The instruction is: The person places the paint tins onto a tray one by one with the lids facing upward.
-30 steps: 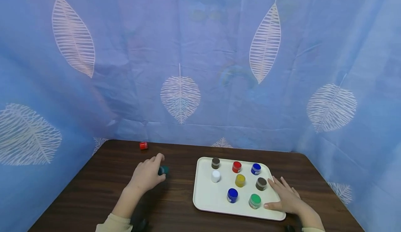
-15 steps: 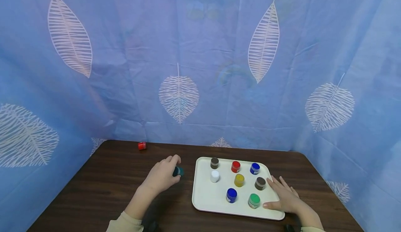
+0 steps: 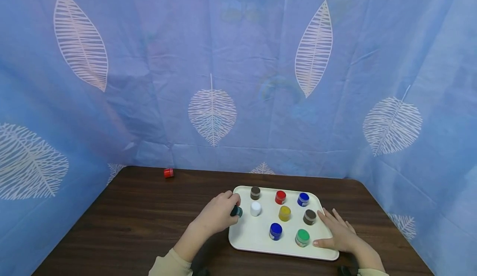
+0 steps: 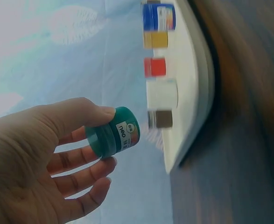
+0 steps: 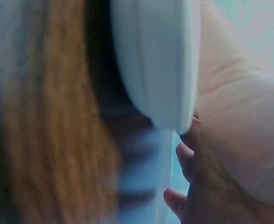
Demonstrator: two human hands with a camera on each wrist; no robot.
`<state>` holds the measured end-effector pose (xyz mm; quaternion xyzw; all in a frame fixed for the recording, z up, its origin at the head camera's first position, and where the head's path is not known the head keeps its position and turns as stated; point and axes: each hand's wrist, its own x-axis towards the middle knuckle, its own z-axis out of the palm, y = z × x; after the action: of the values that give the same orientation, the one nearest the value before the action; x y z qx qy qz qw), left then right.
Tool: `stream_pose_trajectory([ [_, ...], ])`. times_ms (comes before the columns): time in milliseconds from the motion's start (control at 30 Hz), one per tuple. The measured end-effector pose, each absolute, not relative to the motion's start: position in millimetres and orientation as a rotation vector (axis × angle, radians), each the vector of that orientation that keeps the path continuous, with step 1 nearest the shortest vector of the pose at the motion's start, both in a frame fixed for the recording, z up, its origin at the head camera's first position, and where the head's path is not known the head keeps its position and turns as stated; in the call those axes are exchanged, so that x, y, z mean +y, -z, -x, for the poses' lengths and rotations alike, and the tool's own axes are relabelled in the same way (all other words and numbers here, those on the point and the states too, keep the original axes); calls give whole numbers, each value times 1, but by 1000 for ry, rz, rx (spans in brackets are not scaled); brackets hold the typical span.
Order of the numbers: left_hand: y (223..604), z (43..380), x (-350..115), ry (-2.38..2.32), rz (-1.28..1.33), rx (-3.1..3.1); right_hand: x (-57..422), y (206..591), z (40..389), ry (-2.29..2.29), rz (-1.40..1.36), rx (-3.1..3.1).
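Observation:
My left hand [image 3: 220,213] pinches a dark green paint jar [image 4: 114,133] between thumb and fingers, over the left edge of the white tray [image 3: 247,236]. In the left wrist view, a label shows on the jar's side. Spread across the right edge of the tray, my right hand [image 3: 340,235] has its fingers straight and its thumb over the rim. Closest to that hand are a light green jar [image 3: 302,238] and a dark brown jar [image 3: 309,217]. A white jar [image 3: 255,209] stands just right of the held jar.
The tray also bears a second brown jar [image 3: 255,193], a red jar [image 3: 280,197], a yellow jar [image 3: 285,213] and two blue jars, one in front [image 3: 275,231]. Another red jar [image 3: 168,173] lies near the back left edge of the brown table [image 3: 130,218]. Blue cloth hangs behind.
My left hand has carried the dark green jar rightward from the bare table to the tray's left edge. The right hand and the tray have stayed in place.

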<state>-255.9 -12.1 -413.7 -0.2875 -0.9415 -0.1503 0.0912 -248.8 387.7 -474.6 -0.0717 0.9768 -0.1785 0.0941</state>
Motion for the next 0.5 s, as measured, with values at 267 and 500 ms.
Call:
stream_pose_trajectory([
  [267, 422, 255, 14, 389, 945, -2813, 387, 472, 249, 545, 211, 2889],
  [500, 432, 255, 29, 308, 990, -2837, 387, 472, 248, 536, 222, 2893],
])
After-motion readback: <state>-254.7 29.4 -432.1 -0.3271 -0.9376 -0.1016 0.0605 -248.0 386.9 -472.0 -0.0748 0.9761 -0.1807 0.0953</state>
